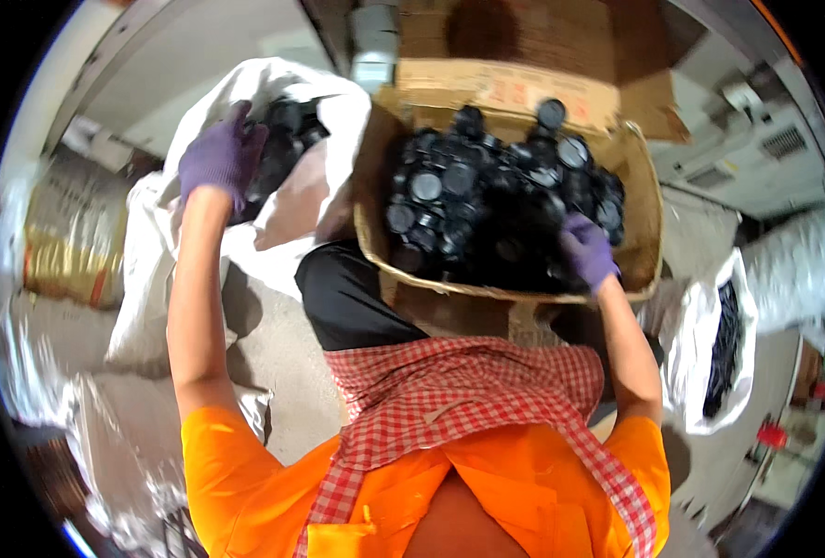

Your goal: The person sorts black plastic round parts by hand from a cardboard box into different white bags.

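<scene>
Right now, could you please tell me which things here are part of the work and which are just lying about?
In use:
- left hand in the white sack
- right hand on the black caps
- cardboard box

Lying about:
- white bag at the right
- yellowish sack at the left

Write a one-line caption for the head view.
Gloved left hand reaches into white sack; right hand rests on black caps in basket.

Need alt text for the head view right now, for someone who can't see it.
A person in purple gloves reaches the left hand into a white sack of black parts, while the right hand rests among round black plastic caps heaped in a brown cardboard box. An orange shirt and red checked cloth fill the foreground.
</scene>
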Demonstrator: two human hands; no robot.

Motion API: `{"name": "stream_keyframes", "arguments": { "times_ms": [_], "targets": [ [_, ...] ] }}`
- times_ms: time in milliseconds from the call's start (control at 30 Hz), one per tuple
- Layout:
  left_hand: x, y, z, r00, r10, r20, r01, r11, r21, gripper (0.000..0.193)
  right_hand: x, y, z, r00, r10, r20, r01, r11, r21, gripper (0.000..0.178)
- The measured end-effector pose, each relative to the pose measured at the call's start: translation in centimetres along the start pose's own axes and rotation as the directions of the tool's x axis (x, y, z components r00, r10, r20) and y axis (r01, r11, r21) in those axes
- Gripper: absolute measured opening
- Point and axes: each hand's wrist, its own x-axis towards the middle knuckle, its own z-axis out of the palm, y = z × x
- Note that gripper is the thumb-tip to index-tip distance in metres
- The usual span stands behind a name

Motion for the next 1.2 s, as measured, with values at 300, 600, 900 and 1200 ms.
{"name": "stream_keyframes", "arguments": {
  "times_ms": [300,600,900,1200],
  "targets": [
    [-12.9,13.3,12.8,0.504,0.651,0.567,0.498,0.317,-0.807,0.036,0.0,-10.8,4.4,0.798,-0.549,0.25,0.588,0.615,-0.526,0.017],
    [-15.1,9.6,16.9,0.616,0.777,0.132,0.496,-0.252,-0.831,0.023,-2.1,-13.4,2.6,0.606,-0.24,0.758,-0.459,0.672,0.581,0.024],
    [-16.8,13.9,16.6,0.842,0.53,0.102,0.223,-0.168,-0.96,0.037,1.5,-9.2,7.7,0.748,-0.599,-0.288,0.528,0.799,-0.289,0.026],
    [-3.5,-1.1,8.5,0.777,0.173,-0.606,-0.477,0.79,-0.385,0.052,4.4,7.9,1.2,0.519,0.415,-0.747,-0.723,0.679,-0.125,0.035]
  ]
}}
